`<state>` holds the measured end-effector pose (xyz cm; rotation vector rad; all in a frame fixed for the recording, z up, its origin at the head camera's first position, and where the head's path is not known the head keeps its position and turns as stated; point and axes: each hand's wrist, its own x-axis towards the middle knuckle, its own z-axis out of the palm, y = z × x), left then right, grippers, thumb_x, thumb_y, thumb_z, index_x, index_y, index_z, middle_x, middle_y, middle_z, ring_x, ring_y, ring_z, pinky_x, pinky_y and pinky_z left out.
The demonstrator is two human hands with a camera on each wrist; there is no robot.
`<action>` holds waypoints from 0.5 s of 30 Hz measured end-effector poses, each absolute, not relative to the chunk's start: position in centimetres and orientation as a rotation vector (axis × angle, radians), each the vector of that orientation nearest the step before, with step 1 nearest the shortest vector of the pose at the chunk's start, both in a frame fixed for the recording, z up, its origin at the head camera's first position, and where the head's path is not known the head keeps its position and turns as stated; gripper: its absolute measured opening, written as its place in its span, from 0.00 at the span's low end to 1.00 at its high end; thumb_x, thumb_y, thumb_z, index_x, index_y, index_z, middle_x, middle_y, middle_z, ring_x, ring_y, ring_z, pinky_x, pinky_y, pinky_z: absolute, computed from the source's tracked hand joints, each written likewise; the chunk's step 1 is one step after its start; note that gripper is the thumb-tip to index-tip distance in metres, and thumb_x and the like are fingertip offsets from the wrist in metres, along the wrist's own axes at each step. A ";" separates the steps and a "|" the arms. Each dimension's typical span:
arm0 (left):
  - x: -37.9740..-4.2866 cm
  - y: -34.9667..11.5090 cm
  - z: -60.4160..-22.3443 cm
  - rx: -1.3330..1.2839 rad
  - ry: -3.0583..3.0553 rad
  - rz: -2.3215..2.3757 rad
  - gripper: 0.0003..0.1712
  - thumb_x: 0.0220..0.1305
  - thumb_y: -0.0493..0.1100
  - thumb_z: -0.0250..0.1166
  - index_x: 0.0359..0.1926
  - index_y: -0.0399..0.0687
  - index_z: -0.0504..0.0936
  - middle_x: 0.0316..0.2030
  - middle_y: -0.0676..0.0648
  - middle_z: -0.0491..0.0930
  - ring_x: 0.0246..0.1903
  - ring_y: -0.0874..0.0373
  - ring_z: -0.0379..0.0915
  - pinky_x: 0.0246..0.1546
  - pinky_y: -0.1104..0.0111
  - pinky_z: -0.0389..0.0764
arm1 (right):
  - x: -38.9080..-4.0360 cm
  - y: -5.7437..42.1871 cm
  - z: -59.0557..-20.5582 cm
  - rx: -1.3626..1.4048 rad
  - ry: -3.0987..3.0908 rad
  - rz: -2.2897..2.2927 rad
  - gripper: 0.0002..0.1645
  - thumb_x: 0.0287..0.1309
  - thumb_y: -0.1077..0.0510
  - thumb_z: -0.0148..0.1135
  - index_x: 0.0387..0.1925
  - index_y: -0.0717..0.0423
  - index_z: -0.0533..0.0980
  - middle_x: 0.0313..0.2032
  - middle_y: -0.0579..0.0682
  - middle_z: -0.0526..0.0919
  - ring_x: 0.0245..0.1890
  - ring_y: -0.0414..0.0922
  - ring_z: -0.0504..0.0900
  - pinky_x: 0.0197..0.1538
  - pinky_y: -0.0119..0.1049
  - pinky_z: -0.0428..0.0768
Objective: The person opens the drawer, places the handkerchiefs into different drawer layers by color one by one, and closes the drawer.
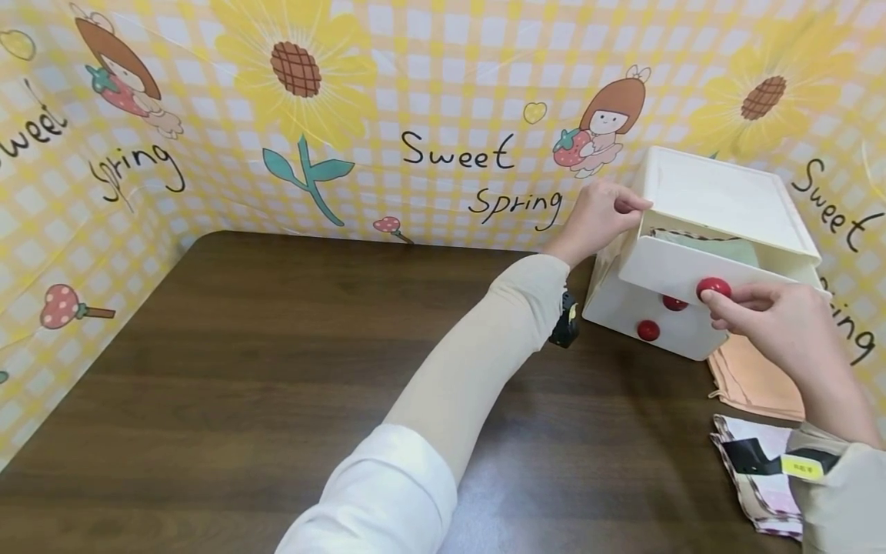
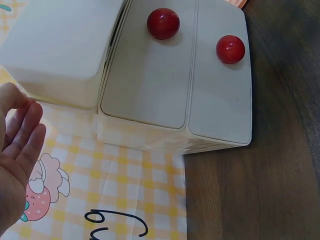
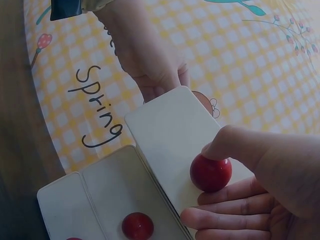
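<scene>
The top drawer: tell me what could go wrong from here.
The right hand pinches only a smooth, round knob, so its grip might slip. Cloth shows in the gap above the front of the part-open top drawer, and could catch on the cabinet if the drawer slides. The left hand touches the cabinet near its upper front corner, close to the drawer, and might get nipped if that shuts.

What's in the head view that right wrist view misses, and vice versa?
Head only: orange cloth and folded pale cloth on the table, pale green cloth inside the open top drawer, white cabinet top.
Right wrist only: berry-sprig print on the backdrop, upper right.
Both: right hand pinching the top red knob, left hand at the cabinet, middle red knob.
</scene>
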<state>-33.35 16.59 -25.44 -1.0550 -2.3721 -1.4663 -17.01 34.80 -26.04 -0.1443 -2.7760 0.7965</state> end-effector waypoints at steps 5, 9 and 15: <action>-33.3 16.6 -25.5 -1.048 -2.367 -1.476 0.11 0.58 0.33 0.61 0.41 0.41 0.84 0.35 0.49 0.83 0.29 0.67 0.71 0.30 0.84 0.70 | -17.2 34.9 -26.0 -0.144 -2.786 0.800 0.31 0.54 0.40 0.60 0.38 0.69 0.79 0.23 0.56 0.83 0.20 0.30 0.77 0.25 0.25 0.69; -33.3 16.7 -25.4 -1.037 -2.399 -1.462 0.11 0.59 0.34 0.61 0.42 0.42 0.84 0.36 0.51 0.83 0.29 0.68 0.70 0.31 0.84 0.69 | -17.4 35.0 -26.0 -0.148 -2.792 0.803 0.32 0.54 0.40 0.60 0.38 0.69 0.78 0.23 0.55 0.83 0.21 0.32 0.77 0.26 0.26 0.68; -33.3 16.7 -25.4 -1.030 -2.397 -1.451 0.10 0.59 0.34 0.61 0.42 0.42 0.84 0.35 0.51 0.83 0.29 0.69 0.71 0.30 0.84 0.69 | -17.6 35.1 -26.0 -0.155 -2.793 0.843 0.32 0.54 0.40 0.60 0.39 0.69 0.78 0.22 0.54 0.83 0.21 0.32 0.77 0.27 0.27 0.68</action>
